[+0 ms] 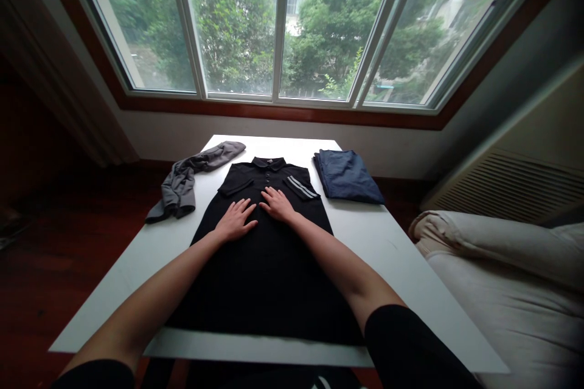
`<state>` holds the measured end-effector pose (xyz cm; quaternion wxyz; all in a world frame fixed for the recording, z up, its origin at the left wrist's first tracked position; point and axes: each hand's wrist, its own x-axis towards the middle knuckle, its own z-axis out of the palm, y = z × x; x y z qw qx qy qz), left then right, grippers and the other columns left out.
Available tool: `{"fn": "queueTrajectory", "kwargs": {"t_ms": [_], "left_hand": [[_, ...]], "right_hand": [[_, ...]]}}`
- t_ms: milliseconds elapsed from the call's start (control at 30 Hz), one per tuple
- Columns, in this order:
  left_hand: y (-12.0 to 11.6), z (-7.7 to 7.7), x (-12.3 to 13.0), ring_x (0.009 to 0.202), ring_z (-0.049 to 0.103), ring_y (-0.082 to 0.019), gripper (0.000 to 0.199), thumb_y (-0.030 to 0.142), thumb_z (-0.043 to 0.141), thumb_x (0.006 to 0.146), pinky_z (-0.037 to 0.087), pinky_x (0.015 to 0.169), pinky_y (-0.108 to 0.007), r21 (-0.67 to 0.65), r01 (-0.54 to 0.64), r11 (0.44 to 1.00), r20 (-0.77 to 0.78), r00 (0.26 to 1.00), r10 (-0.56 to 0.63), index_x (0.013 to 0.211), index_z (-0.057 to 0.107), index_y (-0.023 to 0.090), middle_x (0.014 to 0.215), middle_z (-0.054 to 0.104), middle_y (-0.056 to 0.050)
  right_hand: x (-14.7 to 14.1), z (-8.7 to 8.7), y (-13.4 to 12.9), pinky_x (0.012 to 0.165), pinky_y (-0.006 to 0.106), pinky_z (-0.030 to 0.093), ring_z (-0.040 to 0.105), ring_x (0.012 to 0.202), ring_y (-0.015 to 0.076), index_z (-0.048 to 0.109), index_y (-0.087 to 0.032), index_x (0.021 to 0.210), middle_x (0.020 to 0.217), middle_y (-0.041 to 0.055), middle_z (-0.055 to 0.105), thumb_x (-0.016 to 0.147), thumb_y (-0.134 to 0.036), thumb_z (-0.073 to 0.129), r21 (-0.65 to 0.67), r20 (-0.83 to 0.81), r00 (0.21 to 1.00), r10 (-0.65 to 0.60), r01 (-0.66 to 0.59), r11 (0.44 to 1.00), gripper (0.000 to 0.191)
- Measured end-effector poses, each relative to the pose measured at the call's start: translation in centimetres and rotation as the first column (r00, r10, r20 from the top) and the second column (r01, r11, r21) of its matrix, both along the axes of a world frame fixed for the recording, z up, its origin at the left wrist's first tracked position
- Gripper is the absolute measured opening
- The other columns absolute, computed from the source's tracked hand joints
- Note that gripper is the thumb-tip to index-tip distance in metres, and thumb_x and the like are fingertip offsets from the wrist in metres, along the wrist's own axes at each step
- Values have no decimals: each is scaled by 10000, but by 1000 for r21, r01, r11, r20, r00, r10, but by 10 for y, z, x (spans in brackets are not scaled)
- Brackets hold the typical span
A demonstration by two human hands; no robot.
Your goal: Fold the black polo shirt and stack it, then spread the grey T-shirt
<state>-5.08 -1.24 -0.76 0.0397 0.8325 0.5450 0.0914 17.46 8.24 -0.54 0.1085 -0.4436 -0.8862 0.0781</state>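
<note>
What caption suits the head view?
Left hand and right hand rest on a black polo shirt between a rumpled gray garment and a folded navy garment on a white table.

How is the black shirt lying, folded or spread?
Mostly spread: the shirt lies flat from collar to hem, with both sleeves folded inward.

White counter (pixel 365 237). Black polo shirt (pixel 269 273) lies flat down the middle, collar at the window end, sleeves folded inward. Crumpled grey garment (pixel 180 185) along the left edge, folded navy garment (pixel 349 176) by the right edge.
</note>
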Motion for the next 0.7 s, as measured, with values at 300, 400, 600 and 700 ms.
{"fn": "queueTrajectory", "kwargs": {"t_ms": [300,400,600,700], "left_hand": [[-2,4,0,1598,189,-305,742,681,377,1009,150,1292,-535,-5,5,1000,21,1000,-5,1627,372,269,1717,271,-83],[-2,4,0,1596,194,-304,723,674,398,1004,152,1292,-531,-2,3,1000,37,999,-3,1606,411,273,1713,285,-74],[-5,7,-1,1589,212,-304,688,638,448,999,165,1289,-529,-1,15,1000,47,999,-15,1586,443,279,1701,316,-71],[-10,8,-1,1591,201,-311,703,641,456,996,159,1287,-545,-16,33,999,27,999,-32,1601,419,284,1710,293,-74]], "right_hand": [[-7,3,5,1278,525,175,171,1600,292,388,-245,1615,1719,109,231,1070,-591,386,-19,22,999,36,-36,999,645],[2,5,3,1274,526,189,185,1597,297,404,-251,1608,1718,115,234,1072,-582,392,-20,20,1000,-10,10,1000,631],[22,8,-12,1274,519,195,218,1588,294,420,-265,1599,1703,109,282,1068,-564,426,-35,20,1000,-22,22,999,609],[32,8,-29,1277,517,193,219,1588,292,423,-269,1598,1702,108,285,1065,-562,437,-31,12,1000,18,-17,999,608]]}}
